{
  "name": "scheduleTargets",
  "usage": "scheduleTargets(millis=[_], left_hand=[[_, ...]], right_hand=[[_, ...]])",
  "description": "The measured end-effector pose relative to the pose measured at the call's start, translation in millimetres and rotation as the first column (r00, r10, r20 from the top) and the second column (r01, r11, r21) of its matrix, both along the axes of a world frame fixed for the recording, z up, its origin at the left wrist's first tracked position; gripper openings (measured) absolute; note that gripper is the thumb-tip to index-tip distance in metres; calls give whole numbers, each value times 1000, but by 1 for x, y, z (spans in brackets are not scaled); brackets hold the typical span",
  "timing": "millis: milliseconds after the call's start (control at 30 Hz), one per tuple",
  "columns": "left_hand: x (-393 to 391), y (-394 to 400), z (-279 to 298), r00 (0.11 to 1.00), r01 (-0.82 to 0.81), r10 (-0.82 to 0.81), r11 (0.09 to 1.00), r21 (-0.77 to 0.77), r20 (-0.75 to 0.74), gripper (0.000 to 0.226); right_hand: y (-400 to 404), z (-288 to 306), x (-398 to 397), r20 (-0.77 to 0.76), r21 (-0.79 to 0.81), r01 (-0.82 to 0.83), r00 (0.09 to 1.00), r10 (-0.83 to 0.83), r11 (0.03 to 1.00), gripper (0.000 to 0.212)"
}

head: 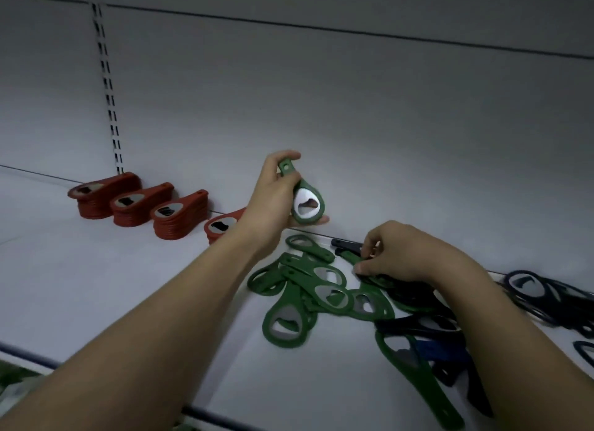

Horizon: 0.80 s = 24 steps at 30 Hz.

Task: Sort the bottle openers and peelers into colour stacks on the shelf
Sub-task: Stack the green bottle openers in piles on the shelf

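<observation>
Grey retail shelf (96,270), dim light, pale back panel behind; we take the loose green pile (308,289) as landmark. Nearest us, right of the pile, long green pieces (418,376) lie tangled with dark blue ones (546,299), possibly peelers, though we cannot tell in this light. Just beyond that tangle, the right hand (405,254) has fingers curled down, pinching at a green piece at the pile's far right edge; whether the piece has left the shelf we cannot tell. Above the pile, the left hand (276,199) grips a green bottle opener (307,202), possibly a small stack, fingers wrapped round the handle. Left of the pile and further back stand four red stacks (144,202) against the panel. Risks, in our judgement: the right-hand pull could drag interlocked blue pieces along; dim light may confuse dark green with blue; the left forearm passes near the nearest red stack and could topple it.
</observation>
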<state>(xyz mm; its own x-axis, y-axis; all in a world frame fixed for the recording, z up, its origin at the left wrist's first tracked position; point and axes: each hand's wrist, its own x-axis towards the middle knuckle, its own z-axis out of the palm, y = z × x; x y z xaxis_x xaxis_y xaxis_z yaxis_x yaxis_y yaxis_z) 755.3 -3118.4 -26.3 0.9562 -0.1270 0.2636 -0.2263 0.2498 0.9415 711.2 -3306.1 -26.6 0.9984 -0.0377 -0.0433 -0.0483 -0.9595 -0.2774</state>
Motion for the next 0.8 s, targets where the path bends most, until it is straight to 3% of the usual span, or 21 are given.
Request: scheduleTargets(millis=[133, 267, 533, 633, 700, 800], left_hand=[[5, 3, -16, 999, 7, -9, 999, 50, 31, 34], [3, 11, -13, 1000, 27, -27, 1000, -14, 7, 35], [-2, 14, -13, 986, 145, -147, 989, -30, -82, 21], [-6, 16, -12, 976, 198, -198, 980, -3, -91, 21], [-8, 15, -13, 973, 218, -213, 974, 59, -84, 22], [-10, 10, -14, 957, 282, -271, 953, 107, -104, 24]], right_hand=[[4, 1, 2, -26, -30, 27, 999, -28, 999, 29], [3, 1, 0, -38, 46, 2, 999, -1, 999, 26], [-10, 6, 0, 253, 262, -28, 967, -40, 965, 17], [-7, 14, -3, 407, 506, -109, 905, -125, 855, 14], [-1, 16, -4, 424, 651, -176, 891, -161, 738, 11], [10, 16, -5, 412, 746, -246, 901, -139, 619, 10]])
